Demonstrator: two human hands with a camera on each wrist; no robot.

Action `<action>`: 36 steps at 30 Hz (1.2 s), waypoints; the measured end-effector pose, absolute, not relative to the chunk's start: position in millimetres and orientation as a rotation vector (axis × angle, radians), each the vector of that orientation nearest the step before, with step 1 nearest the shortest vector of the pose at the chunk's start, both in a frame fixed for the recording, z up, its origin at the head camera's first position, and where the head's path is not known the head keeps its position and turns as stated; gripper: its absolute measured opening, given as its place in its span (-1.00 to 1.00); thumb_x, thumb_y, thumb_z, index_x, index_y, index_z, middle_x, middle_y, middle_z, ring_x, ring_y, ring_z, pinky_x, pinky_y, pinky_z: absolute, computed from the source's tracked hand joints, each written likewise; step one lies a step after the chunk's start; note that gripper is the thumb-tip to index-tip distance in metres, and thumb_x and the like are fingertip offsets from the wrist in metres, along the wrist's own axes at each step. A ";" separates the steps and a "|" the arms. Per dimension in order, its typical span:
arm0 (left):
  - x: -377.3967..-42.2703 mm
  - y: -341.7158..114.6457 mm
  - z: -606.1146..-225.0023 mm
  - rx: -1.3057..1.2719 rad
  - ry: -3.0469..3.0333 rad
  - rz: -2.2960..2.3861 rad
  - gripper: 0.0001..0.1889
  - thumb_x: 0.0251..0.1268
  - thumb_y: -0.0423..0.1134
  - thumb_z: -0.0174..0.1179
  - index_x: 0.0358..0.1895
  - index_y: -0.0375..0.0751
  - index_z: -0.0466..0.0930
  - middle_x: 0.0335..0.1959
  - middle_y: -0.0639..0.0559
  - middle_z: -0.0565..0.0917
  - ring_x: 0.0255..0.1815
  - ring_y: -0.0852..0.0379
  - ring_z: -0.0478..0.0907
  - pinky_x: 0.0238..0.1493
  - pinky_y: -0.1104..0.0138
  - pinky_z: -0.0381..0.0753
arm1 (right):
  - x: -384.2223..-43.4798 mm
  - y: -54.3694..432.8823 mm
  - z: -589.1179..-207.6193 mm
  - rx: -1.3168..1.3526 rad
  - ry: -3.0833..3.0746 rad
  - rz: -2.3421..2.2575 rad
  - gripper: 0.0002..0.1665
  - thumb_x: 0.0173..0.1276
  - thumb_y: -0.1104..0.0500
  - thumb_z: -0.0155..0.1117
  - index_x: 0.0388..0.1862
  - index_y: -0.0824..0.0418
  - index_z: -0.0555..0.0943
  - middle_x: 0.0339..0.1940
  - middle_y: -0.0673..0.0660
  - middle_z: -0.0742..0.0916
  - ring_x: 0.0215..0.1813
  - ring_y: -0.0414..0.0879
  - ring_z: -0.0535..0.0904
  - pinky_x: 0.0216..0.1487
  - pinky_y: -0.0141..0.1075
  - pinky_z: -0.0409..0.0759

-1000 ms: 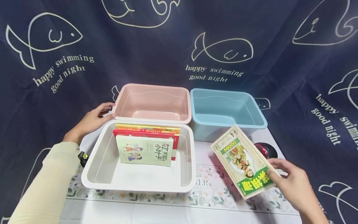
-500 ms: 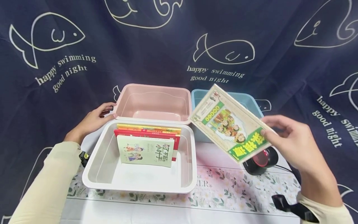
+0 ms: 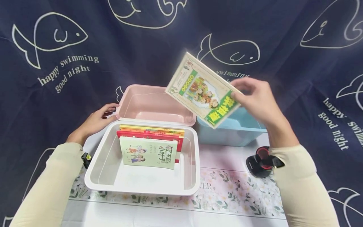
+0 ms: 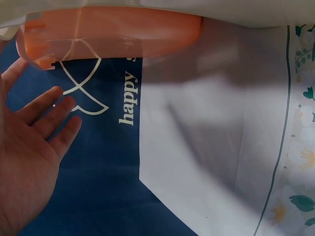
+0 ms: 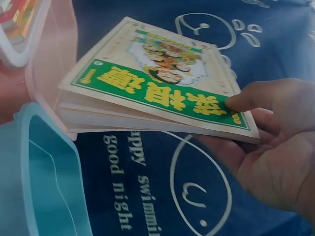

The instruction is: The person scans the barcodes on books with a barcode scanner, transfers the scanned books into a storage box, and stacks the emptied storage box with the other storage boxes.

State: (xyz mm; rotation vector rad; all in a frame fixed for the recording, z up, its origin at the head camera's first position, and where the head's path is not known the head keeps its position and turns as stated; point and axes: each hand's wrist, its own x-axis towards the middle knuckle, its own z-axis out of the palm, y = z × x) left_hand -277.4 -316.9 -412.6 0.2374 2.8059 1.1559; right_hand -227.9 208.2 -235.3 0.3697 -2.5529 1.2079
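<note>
A cream book [image 3: 204, 91] with a green title band and a cartoon group on its cover is held up by my right hand [image 3: 256, 99]. The thumb lies on the cover and the other fingers are beneath, at one corner, as the right wrist view shows. The book is tilted over the right part of the pink bin [image 3: 158, 89] and the left part of the blue bin [image 3: 232, 138]. My left hand [image 3: 97, 121] rests by the pink bin's left corner. Its fingers [image 4: 66, 130] are loosely spread in the left wrist view, with fingertips at the rim.
In front, a white bin [image 3: 141, 190] holds several upright books [image 3: 148, 153], a pale green one foremost. A black device with a red top [image 3: 259, 160] stands on the floral-covered table [image 3: 227, 189] at right. A dark fish-print curtain [image 3: 141, 56] hangs behind.
My right hand has raised the book and carried it leftward, from beside the white bin to above the pink and blue bins. The left hand has stayed at the pink bin's corner.
</note>
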 end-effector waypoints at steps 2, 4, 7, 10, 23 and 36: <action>-277.6 -316.8 -412.5 0.234 2.806 1.156 -0.27 0.52 0.17 0.12 0.62 0.06 0.14 0.57 -0.35 0.31 0.55 -0.45 0.28 0.48 -0.34 0.29 | -241.2 196.0 -231.7 0.417 -2.546 1.198 -0.69 0.32 0.32 0.32 0.04 0.21 0.74 -0.25 -0.13 0.84 -0.22 -0.33 0.73 -0.31 -0.47 0.70; -277.8 -316.4 -412.2 0.237 2.807 1.154 -0.27 0.52 0.17 0.12 0.62 0.06 0.14 0.57 -0.35 0.32 0.55 -0.45 0.28 0.48 -0.34 0.29 | -253.5 183.7 -230.0 0.459 -2.543 1.198 -0.69 0.31 0.33 0.30 0.02 0.22 0.74 -0.20 0.01 0.86 -0.21 -0.32 0.73 -0.28 -0.48 0.70; -278.5 -316.2 -411.6 0.240 2.810 1.154 -0.28 0.51 0.18 0.12 0.61 0.07 0.15 0.57 -0.34 0.32 0.55 -0.44 0.28 0.48 -0.34 0.29 | -270.1 165.8 -231.1 0.517 -2.553 1.205 -0.69 0.30 0.37 0.27 0.00 0.25 0.74 -0.10 0.19 0.85 -0.22 -0.30 0.73 -0.25 -0.49 0.70; -279.2 -316.0 -410.2 0.233 2.810 1.149 -0.27 0.51 0.22 0.11 0.62 0.10 0.14 0.58 -0.32 0.31 0.56 -0.42 0.27 0.49 -0.33 0.29 | -285.9 149.3 -235.8 0.564 -2.571 1.217 -0.69 0.31 0.38 0.25 0.01 0.27 0.73 -0.02 0.25 0.83 -0.21 -0.24 0.76 -0.23 -0.46 0.71; -281.3 -316.5 -413.6 0.222 2.802 1.158 -0.28 0.51 0.17 0.13 0.61 0.10 0.15 0.56 -0.32 0.32 0.56 -0.41 0.29 0.51 -0.29 0.29 | -325.4 96.4 -277.1 0.644 -2.691 1.249 -0.68 0.34 0.41 0.24 0.03 0.25 0.74 -0.03 0.24 0.84 -0.08 0.02 0.80 -0.06 -0.28 0.69; -278.3 -317.8 -415.4 0.203 2.784 1.184 -0.26 0.50 0.24 0.10 0.62 0.13 0.11 0.59 -0.31 0.28 0.58 -0.41 0.25 0.52 -0.31 0.25 | -328.2 69.1 -332.0 0.767 -2.838 1.357 -0.71 0.38 0.42 0.24 0.02 0.29 0.75 -0.01 0.24 0.82 0.05 0.04 0.75 0.25 -0.10 0.67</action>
